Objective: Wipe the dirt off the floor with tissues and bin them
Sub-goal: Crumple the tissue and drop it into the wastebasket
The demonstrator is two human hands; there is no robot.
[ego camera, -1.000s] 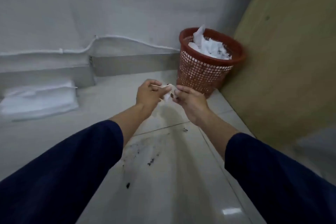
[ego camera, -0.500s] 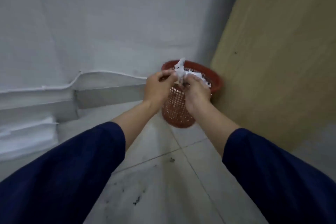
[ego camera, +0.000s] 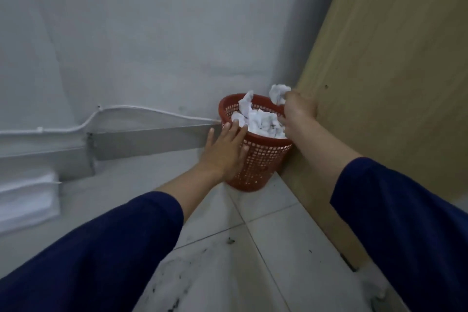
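Note:
A red mesh bin stands in the corner, heaped with white used tissues. My right hand is over the bin's far right rim, shut on a crumpled white tissue that sticks up above the fingers. My left hand lies flat against the bin's left side with fingers spread, its fingertips at the rim. Black dirt specks and smears lie on the white floor tiles in front of me, between my dark blue sleeves.
A tan wooden panel rises directly right of the bin. A grey wall with a white cable and a metal skirting runs behind. A stack of white tissues sits on the floor at the left edge.
Both hands were together on the tissue in front of the bin. Now the right hand alone holds it over the bin, and the left hand has dropped to the bin's side.

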